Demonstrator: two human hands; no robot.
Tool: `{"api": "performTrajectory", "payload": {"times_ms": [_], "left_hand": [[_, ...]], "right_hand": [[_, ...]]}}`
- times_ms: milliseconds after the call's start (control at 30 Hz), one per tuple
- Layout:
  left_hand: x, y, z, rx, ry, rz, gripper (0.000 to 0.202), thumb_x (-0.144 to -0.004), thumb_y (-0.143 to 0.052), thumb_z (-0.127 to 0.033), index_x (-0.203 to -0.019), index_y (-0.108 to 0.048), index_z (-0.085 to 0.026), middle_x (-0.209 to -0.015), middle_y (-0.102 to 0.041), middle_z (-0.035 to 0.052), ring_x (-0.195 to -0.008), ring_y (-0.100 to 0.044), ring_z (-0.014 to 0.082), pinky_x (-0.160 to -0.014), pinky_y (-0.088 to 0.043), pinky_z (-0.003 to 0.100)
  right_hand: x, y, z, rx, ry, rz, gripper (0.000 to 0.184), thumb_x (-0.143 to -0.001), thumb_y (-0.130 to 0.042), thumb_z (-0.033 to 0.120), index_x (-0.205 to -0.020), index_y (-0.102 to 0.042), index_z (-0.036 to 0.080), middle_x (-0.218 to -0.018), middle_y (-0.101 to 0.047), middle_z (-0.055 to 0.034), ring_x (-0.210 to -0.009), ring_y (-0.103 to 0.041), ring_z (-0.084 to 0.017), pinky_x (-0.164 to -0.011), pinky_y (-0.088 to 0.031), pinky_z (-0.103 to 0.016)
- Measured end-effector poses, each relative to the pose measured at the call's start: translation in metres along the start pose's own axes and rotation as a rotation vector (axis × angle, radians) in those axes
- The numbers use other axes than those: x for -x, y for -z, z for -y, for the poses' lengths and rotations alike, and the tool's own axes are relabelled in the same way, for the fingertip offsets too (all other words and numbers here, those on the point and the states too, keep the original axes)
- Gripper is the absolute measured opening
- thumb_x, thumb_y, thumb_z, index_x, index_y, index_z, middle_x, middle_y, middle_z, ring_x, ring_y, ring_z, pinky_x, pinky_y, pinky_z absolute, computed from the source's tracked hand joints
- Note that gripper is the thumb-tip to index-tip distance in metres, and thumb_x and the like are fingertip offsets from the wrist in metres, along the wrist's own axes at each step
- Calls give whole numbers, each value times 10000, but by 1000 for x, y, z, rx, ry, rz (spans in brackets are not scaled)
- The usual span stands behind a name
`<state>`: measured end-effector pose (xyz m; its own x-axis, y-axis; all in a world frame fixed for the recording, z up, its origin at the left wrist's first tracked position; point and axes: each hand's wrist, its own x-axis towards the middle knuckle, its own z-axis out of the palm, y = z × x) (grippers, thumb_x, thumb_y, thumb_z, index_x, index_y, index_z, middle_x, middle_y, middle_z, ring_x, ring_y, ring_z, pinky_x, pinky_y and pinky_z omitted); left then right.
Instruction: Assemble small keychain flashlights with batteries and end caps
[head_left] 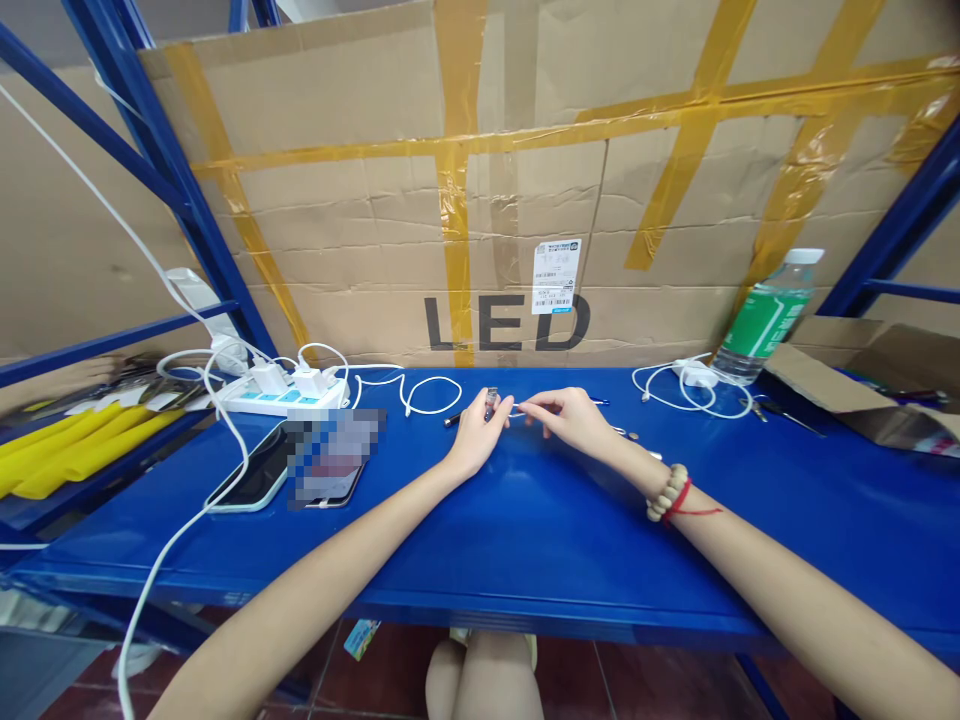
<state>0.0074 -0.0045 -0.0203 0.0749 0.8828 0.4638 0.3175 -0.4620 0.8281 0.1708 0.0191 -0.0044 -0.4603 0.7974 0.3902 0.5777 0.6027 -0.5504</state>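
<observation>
My left hand (pixel 480 432) is closed around a small dark object with a metallic end (pixel 491 396); its kind is too small to make out. Close beside it, my right hand (pixel 571 420) pinches a thin white strand or stick (pixel 515 408) that reaches to the left fingertips. Both hands are just above the blue table (pixel 540 540). Behind my left hand a dark pen-like thing (pixel 451 420) partly shows. Past the right fingers the tip of a blue pen (pixel 598 402) sticks out, and small metal bits (pixel 634 436) lie near the wrist.
Left of my hands are two phones (pixel 251 470) and a white power strip (pixel 289 395) with plugged-in chargers and cables. On the right stand a green-labelled bottle (pixel 769 315), a coiled white cable (pixel 694 385) and an open cardboard box (pixel 847 390). A large cardboard sheet (pixel 360 240) closes off the back.
</observation>
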Motion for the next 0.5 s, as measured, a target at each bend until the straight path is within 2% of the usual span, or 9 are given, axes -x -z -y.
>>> {"api": "performTrajectory", "payload": {"times_ms": [67, 133, 233, 333, 500], "left_hand": [[0, 0, 0, 29, -17, 26, 245, -846, -445, -335, -667, -357, -192, -586, -478, -46, -581, -479, 106, -621, -367, 228], [-1, 0, 2, 39, -37, 26, 245, -842, -448, -311, -655, -341, -194, -574, -472, -48, -568, -472, 103, -611, -366, 226], [-2, 0, 5, 39, -42, -12, 256, -835, -451, -286, -632, -324, -194, -551, -456, -50, -544, -459, 98, -593, -359, 222], [-2, 0, 7, 21, -21, -30, 257, -827, -458, -269, -623, -322, -192, -543, -424, -51, -525, -429, 94, -562, -342, 217], [-1, 0, 5, -50, -58, -16, 271, -813, -467, -254, -607, -304, -188, -553, -365, -55, -512, -367, 84, -539, -309, 211]], "right_hand": [[0, -2, 0, -13, -28, 1, 377, -855, -419, 449, -817, -683, 183, -695, -682, -12, -471, -570, -106, -538, -416, -221], [1, -3, 2, -35, -18, 13, 358, -857, -423, 444, -918, -669, 191, -767, -687, -16, -466, -569, -98, -535, -417, -218], [3, -1, 7, 68, 89, 25, 321, -840, -476, 428, -1014, -642, 215, -855, -673, -23, -558, -587, -109, -571, -409, -215], [5, 2, 11, 295, 213, 41, 276, -854, -471, 395, -938, -659, 212, -835, -654, -35, -708, -591, -142, -616, -378, -213], [6, 2, 11, 458, 260, 111, 277, -871, -446, 360, -812, -637, 168, -746, -635, -37, -643, -558, -130, -562, -313, -208]]}}
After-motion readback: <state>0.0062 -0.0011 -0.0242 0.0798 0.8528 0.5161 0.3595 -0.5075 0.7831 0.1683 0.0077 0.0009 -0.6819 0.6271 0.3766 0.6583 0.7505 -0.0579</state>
